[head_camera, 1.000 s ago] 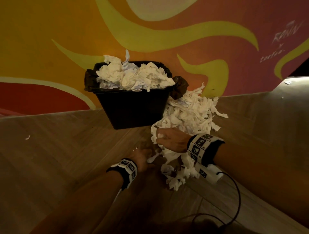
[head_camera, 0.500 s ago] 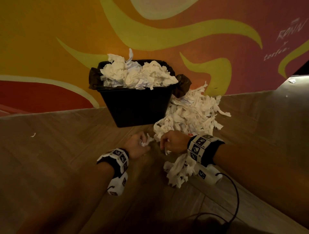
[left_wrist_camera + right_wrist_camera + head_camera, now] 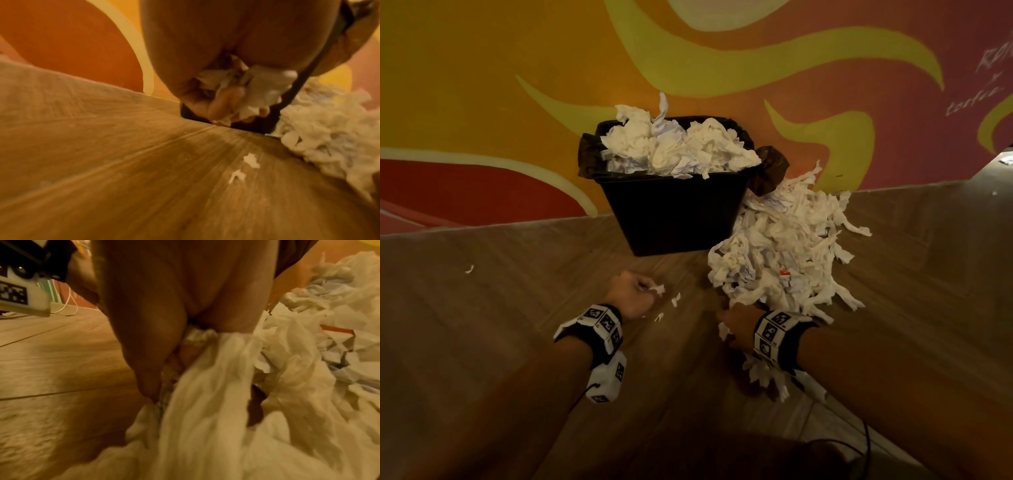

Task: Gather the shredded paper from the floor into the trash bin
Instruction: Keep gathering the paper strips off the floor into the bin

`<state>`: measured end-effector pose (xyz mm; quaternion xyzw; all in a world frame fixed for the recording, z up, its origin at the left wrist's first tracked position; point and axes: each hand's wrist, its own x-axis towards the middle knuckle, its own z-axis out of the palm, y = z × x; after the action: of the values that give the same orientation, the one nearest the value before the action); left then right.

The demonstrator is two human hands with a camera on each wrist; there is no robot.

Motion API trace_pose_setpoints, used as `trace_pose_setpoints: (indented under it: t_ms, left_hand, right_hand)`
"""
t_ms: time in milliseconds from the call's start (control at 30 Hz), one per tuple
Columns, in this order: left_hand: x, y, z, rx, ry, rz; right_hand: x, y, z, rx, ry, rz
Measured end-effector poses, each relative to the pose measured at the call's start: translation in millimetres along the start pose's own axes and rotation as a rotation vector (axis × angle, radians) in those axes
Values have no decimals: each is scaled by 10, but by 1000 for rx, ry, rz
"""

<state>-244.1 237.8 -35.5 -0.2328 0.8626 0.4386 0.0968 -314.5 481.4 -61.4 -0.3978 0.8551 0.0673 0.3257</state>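
The shredded paper (image 3: 784, 253) beside the trash bin (image 3: 674, 212) looks soft, crinkled and matt. The bin is smooth black plastic, lined with a thin crumpled bin liner (image 3: 770, 168). Under it lies the wood-grain floor (image 3: 517, 274), with a low sheen.

My head camera looks forward and down from above, taking in the floor (image 3: 482, 342), the trash bin (image 3: 674, 212) against the painted wall (image 3: 482, 85), and both forearms reaching in from the bottom edge. My left wrist camera sits low, close under the left hand (image 3: 226, 56), facing along it toward the bin's base (image 3: 246, 128) and the wall. My right wrist camera sits just as close beneath the right hand (image 3: 174, 305), facing into the shredded paper (image 3: 287, 369), which fills most of its frame. All three views share the floor and the paper pile (image 3: 784, 253); the left wrist and head views share the bin.
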Motion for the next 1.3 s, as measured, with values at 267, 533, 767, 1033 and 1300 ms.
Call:
trace_pose_setpoints:
  t_ms: [267, 533, 767, 1033, 1300]
  left_hand:
    - [-42, -155, 139, 292, -132, 11]
    - [-105, -265, 220, 466, -133, -40]
    - [-111, -238, 191, 196, -116, -64]
    - [-203, -164, 47, 10, -76, 76]
    - [-217, -203, -12, -107, 41, -52]
  right_hand:
    - [-31, -119, -297, 285, 86, -105]
    - [76, -399, -618, 482, 180, -80]
    - [271, -488, -722, 463, 276, -84]
    - [501, -560, -698, 426, 261, 28]
    - [793, -634, -474, 254, 270, 161]
